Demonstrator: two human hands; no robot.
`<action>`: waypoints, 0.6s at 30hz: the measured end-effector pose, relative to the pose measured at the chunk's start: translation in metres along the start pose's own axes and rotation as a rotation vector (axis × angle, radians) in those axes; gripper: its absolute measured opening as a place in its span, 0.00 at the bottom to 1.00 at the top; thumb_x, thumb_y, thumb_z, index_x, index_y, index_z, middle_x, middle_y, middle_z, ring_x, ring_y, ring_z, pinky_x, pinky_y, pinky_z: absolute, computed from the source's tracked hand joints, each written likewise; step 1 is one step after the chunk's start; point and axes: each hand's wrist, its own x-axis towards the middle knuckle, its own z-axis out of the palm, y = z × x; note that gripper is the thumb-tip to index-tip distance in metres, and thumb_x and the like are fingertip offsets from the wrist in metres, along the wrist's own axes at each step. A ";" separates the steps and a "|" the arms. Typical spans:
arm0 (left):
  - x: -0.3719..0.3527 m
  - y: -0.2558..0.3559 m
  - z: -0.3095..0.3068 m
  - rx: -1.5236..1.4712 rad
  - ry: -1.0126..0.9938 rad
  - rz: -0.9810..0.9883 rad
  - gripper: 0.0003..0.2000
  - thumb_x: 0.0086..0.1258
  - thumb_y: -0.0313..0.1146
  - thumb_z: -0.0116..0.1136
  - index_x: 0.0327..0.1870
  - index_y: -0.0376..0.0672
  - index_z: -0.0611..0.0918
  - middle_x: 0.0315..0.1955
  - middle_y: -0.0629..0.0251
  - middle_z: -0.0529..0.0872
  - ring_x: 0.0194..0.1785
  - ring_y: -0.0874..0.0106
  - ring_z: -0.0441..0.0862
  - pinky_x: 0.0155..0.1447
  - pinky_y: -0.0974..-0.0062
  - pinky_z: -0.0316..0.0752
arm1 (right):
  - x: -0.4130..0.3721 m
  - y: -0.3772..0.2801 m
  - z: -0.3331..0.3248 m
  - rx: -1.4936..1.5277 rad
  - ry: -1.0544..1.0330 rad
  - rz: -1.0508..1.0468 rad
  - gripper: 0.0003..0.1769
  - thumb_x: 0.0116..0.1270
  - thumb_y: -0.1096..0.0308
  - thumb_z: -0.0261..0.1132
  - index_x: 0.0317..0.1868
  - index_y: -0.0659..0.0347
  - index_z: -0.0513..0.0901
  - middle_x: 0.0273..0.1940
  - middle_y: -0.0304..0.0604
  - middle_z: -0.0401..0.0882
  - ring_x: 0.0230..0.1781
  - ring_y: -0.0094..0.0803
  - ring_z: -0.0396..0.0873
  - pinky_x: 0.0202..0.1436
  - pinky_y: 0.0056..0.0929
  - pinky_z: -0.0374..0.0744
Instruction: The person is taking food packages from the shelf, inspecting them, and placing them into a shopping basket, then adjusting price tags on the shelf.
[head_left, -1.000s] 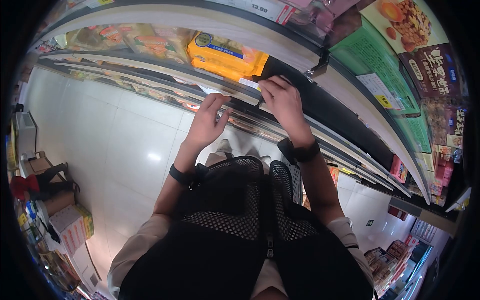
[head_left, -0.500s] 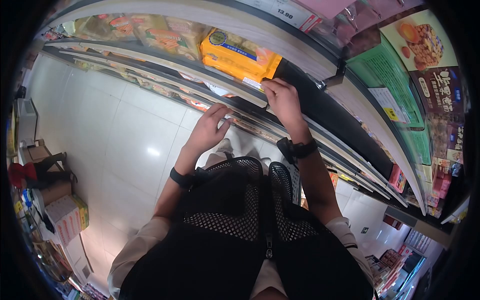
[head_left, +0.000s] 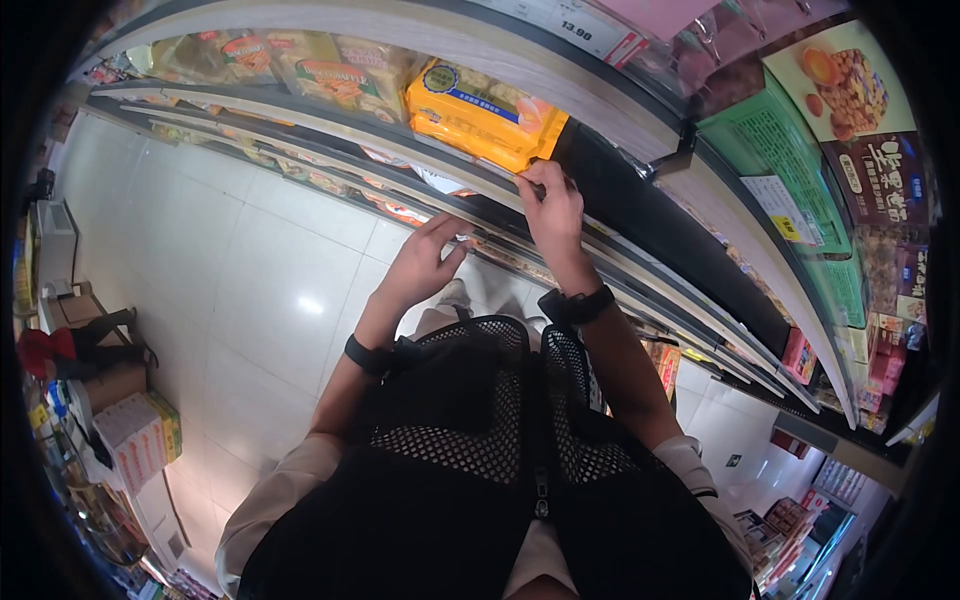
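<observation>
At the far left edge, cardboard boxes stand on the white tiled floor, smeared by the lens. Nearer the middle, the left hand reaches forward from a bent arm with a dark band at the wrist. It is palm down, its fingers loosely spread and slightly bent. Their tips rest at the front edge of a lower shelf and hold nothing. Just right of it, the right hand is raised higher, with a black watch on the wrist. Its fingers are curled and bunched together at the front strip of the shelf above, right under the corner of the yellow pack lying on that shelf. Whether those fingertips pinch anything cannot be told, since they cover the spot. Farther right, green boxes fill the rack, partly cut off by the dark rim.
</observation>
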 end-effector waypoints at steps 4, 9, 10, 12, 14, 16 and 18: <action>0.000 -0.002 0.000 -0.008 -0.003 -0.007 0.10 0.69 0.30 0.59 0.47 0.35 0.81 0.40 0.56 0.82 0.45 0.60 0.82 0.48 0.69 0.78 | -0.003 0.000 -0.003 -0.132 -0.039 -0.038 0.07 0.58 0.72 0.69 0.36 0.59 0.79 0.32 0.39 0.82 0.39 0.40 0.79 0.44 0.40 0.74; -0.001 -0.002 -0.005 -0.013 -0.007 -0.004 0.10 0.70 0.30 0.59 0.47 0.36 0.81 0.37 0.57 0.83 0.40 0.63 0.83 0.41 0.71 0.78 | -0.005 -0.008 -0.011 -0.206 0.009 -0.197 0.08 0.55 0.73 0.69 0.36 0.61 0.83 0.39 0.41 0.80 0.41 0.40 0.77 0.44 0.40 0.74; 0.000 -0.001 -0.006 -0.013 -0.011 -0.015 0.10 0.70 0.30 0.58 0.47 0.36 0.81 0.36 0.58 0.83 0.39 0.64 0.83 0.38 0.72 0.78 | -0.006 -0.008 -0.009 -0.203 -0.031 -0.190 0.08 0.54 0.73 0.68 0.37 0.62 0.84 0.42 0.42 0.79 0.42 0.40 0.77 0.44 0.40 0.74; 0.000 -0.004 -0.005 -0.026 -0.017 -0.014 0.10 0.70 0.30 0.59 0.48 0.36 0.81 0.36 0.58 0.83 0.38 0.64 0.83 0.37 0.72 0.78 | -0.008 -0.006 -0.005 -0.206 -0.019 -0.180 0.09 0.54 0.74 0.68 0.37 0.62 0.84 0.42 0.42 0.79 0.42 0.41 0.77 0.44 0.40 0.74; -0.001 -0.006 -0.003 -0.037 -0.025 -0.014 0.10 0.70 0.30 0.59 0.48 0.36 0.81 0.35 0.58 0.83 0.37 0.65 0.83 0.35 0.72 0.78 | -0.008 -0.005 -0.004 -0.208 -0.006 -0.168 0.10 0.54 0.74 0.68 0.38 0.62 0.84 0.42 0.42 0.78 0.42 0.41 0.77 0.44 0.40 0.74; 0.001 -0.006 -0.001 -0.062 -0.028 -0.004 0.09 0.69 0.28 0.59 0.47 0.36 0.81 0.34 0.58 0.83 0.37 0.65 0.83 0.36 0.72 0.78 | -0.006 -0.006 -0.012 -0.133 -0.087 -0.144 0.13 0.54 0.75 0.66 0.42 0.64 0.83 0.44 0.43 0.79 0.45 0.42 0.77 0.49 0.41 0.74; 0.005 -0.004 0.002 -0.078 -0.061 0.000 0.09 0.68 0.26 0.60 0.46 0.36 0.81 0.35 0.57 0.83 0.38 0.63 0.84 0.40 0.70 0.79 | -0.005 -0.009 -0.025 -0.094 -0.110 -0.113 0.13 0.55 0.76 0.65 0.43 0.65 0.82 0.45 0.44 0.79 0.45 0.43 0.77 0.51 0.41 0.75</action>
